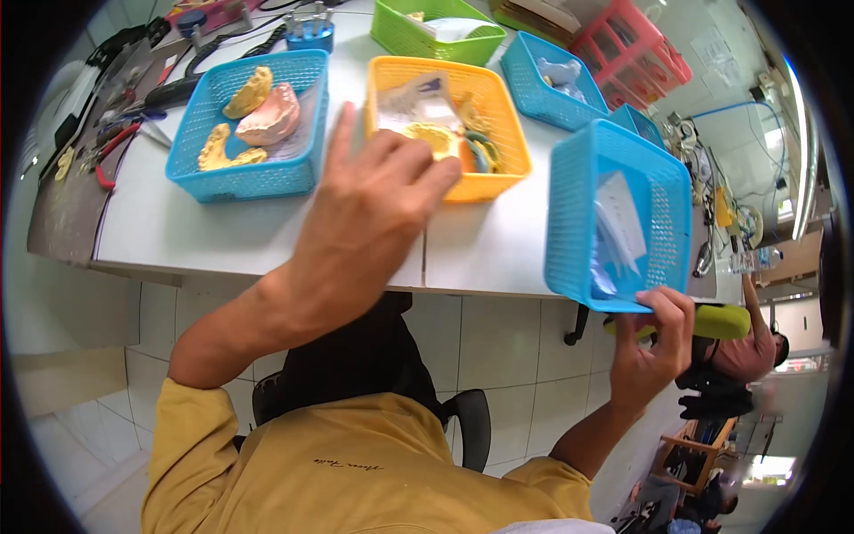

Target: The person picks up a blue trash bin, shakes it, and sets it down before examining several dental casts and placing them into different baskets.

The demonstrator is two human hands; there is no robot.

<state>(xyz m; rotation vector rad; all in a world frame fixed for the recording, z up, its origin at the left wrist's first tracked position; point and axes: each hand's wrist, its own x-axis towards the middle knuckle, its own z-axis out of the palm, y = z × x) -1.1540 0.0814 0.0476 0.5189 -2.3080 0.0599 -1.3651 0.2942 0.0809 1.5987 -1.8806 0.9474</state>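
My left hand (369,200) is over the near left side of a yellow basket (511,125). Its little finger sticks out, while the other fingers bend inward with their tips hidden; what they hold, if anything, does not show. In that basket lie a yellow dental cast (431,136), a printed paper packet (427,96) and some grey and orange pieces. Gripped at its near rim by my right hand (654,343), a blue basket (569,209) tilts at the table's front edge. A white paper slip (620,218) and clear plastic are inside it.
Another blue basket (245,184) at left holds yellow and pink dental casts (269,116). Behind stand a green basket (436,46), a further blue basket (551,100) and a pink rack (630,53). Red-handled pliers (111,160) lie far left. A person (747,351) is at the far right.
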